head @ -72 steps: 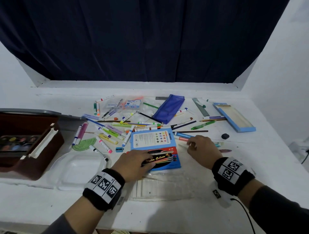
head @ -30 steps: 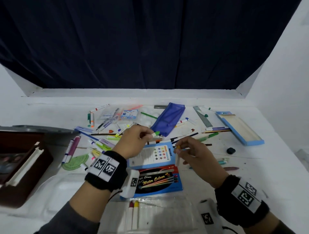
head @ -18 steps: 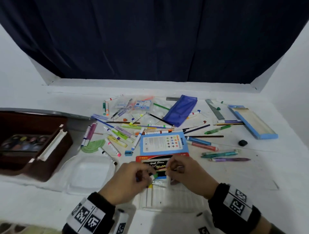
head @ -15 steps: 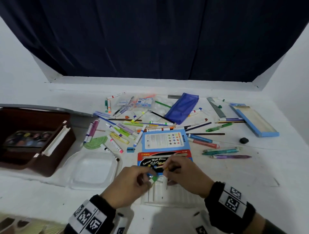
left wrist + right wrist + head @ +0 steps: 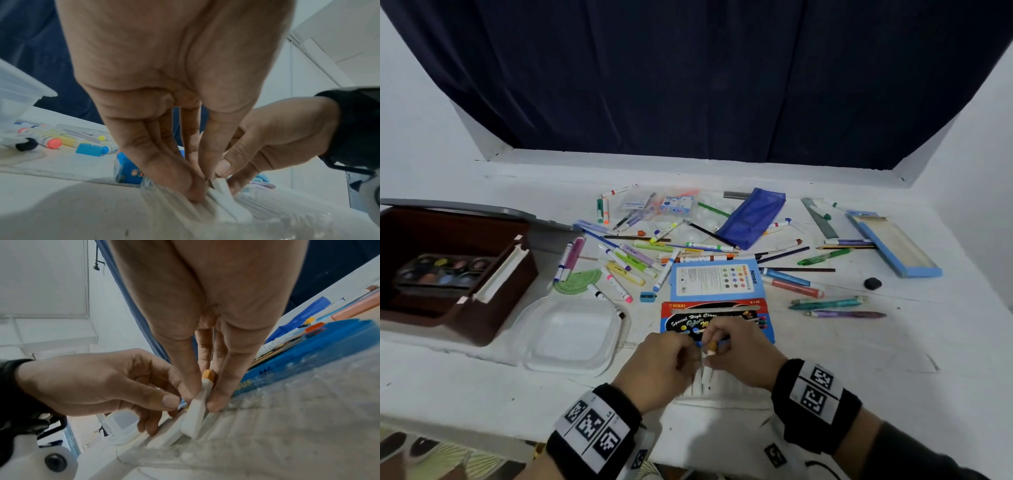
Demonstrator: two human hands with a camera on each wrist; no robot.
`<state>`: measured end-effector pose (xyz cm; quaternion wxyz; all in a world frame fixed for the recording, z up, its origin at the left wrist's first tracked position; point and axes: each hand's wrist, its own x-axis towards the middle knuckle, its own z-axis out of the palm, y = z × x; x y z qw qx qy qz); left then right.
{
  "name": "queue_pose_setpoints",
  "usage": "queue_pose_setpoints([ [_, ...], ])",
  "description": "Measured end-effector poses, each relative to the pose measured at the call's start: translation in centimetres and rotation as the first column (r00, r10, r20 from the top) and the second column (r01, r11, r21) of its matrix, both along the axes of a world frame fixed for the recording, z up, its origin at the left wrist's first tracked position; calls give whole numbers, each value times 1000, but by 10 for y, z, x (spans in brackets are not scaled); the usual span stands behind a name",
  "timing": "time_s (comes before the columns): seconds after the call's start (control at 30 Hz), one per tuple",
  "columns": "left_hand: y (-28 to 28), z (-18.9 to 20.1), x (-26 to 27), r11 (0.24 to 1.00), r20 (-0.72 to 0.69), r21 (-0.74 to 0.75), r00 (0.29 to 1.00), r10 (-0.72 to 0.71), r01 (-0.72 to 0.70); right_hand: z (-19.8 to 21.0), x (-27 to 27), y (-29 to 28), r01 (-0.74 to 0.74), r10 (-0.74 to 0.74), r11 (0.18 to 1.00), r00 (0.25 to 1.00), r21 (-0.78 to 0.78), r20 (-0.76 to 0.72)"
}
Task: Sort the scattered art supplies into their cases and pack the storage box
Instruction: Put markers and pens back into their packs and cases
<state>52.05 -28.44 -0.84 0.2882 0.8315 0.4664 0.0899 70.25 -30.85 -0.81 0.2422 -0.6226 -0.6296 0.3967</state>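
Pinching a white marker with an orange cap (image 5: pixel 200 404) between thumb and fingertips of the right hand (image 5: pixel 743 356), tilted, lower end down in a groove of the clear ribbed plastic marker tray (image 5: pixel 267 426) at the near table edge. Bracing beside it with the left hand (image 5: pixel 657 370), fingers curled at the marker's side (whether actually gripping the barrel, cannot tell).

Best done, probably, by lining the barrel up with one groove, lowering the capped end last, then pressing flat until seated; keeping the flimsy tray pinned against sliding.

Holding at least one other white marker already, the tray. Containing a round-well paint palette (image 5: pixel 445 270), the open brown storage box (image 5: pixel 493 308) on the left. Lying empty just beside it, a clear square plastic tub (image 5: pixel 571 337); likewise empty, a long blue pencil case (image 5: pixel 893 243) far right.
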Motion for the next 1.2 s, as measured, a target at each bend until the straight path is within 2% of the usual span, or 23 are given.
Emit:
queue_pose_setpoints([
  [0.1,2,2,-5,999,-25,-8,999,-43,43,0,-2,-3,7,-8,1000,999,21,31],
  [0.2,3,5,-5,995,-137,47,988,-77,85,1,-4,-4,-5,1,999,998,53,64],
  [0.37,1,4,-1,995,-223,67,973,-61,78,3,-14,-6,-34,15,995,982,99,190],
  [0.6,1,4,1,998,-226,54,974,-23,36,5,-22,-4,-80,25,987,932,137,361],
  [0.77,0,1,-1,997,-216,74,976,-15,32,4,-19,-5,-140,83,983,913,116,400],
  [0.93,2,2,0,997,-210,67,978,-14,29,10,-17,-2,-152,109,984,932,98,346],
  [1.2,1,0,0,998,-202,59,979,-4,16,9,-21,-2,-171,132,984,867,40,481],
])
